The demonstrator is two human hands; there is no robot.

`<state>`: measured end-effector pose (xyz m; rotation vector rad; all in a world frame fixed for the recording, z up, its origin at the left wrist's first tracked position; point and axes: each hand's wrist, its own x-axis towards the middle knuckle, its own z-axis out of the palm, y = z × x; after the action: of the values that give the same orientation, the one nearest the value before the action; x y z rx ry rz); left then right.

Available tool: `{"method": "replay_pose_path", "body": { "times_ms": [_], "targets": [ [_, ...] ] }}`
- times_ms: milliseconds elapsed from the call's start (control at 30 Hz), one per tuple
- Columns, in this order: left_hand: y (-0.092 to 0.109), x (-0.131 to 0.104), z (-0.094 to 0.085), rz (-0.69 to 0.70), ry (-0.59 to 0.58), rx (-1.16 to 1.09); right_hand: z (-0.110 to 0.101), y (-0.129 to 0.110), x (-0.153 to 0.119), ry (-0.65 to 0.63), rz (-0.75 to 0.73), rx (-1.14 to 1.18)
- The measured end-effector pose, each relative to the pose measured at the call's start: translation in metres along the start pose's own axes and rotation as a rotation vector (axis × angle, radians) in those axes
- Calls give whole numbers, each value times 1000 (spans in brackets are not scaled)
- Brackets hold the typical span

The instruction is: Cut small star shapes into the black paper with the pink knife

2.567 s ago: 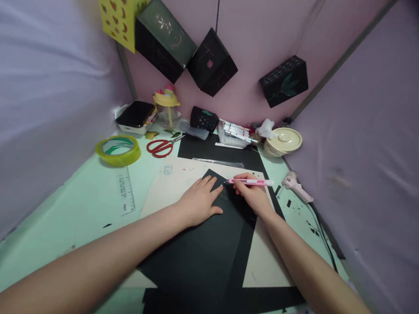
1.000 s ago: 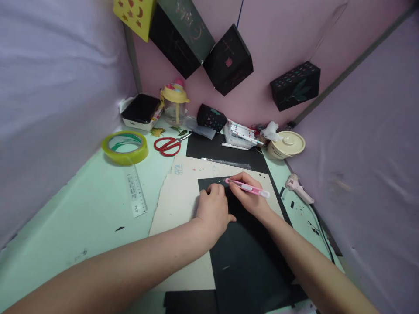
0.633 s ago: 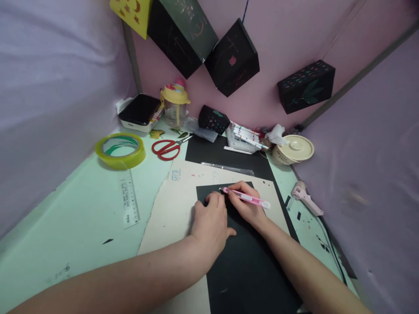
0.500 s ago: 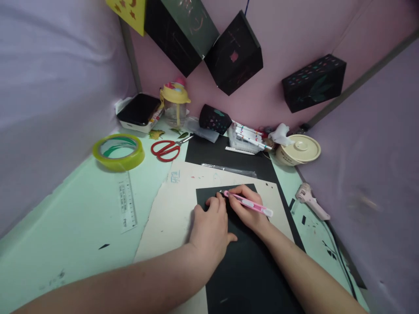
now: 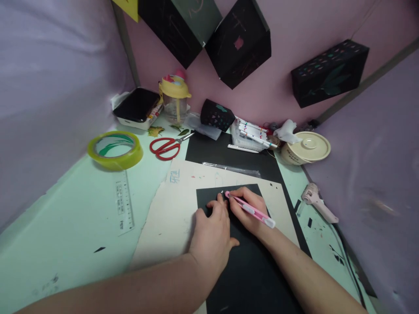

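Observation:
A sheet of black paper [image 5: 248, 274] lies on top of a larger off-white sheet. My left hand [image 5: 211, 237] rests on the black paper, thumb out to the right and fingers bent, pressing it down near its top edge. In my right hand [image 5: 250, 209] is a slim pink craft knife [image 5: 253, 210], held like a pen. Its tip meets the black paper close beside my left fingertips. A tiny light spot shows there; the blade itself is too small to make out clearly.
Left of the sheets are red-handled scissors [image 5: 165, 149], a roll of yellow-green tape [image 5: 114, 160] and a clear ruler [image 5: 125, 203]. Behind stand a yellow-lidded cup [image 5: 176, 98], white markers [image 5: 253, 133] and a lidded bowl [image 5: 306, 148]. A glue gun [image 5: 319, 203] lies right; black boxes [image 5: 240, 46] hang above.
The view has shifted slightly, so the surroundings appear a little displaced. The craft knife's back end sits slightly lower, while both hands keep nearly the same place on the black paper.

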<state>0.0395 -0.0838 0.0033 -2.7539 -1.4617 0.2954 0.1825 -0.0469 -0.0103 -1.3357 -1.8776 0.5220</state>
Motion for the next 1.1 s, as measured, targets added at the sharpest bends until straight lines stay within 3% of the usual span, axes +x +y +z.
{"method": "replay_pose_path", "body": {
  "times_ms": [300, 600, 1100],
  "targets": [
    [-1, -1, -3, -2, -3, 0, 0, 1, -2, -21, -39, -33],
    [-1, -2, -9, -26, -29, 61, 3, 9, -4, -38, -220, -110],
    [-3, 0, -12, -13, -83, 76, 4, 9, -3, -48, -273, -185]
  ]
}}
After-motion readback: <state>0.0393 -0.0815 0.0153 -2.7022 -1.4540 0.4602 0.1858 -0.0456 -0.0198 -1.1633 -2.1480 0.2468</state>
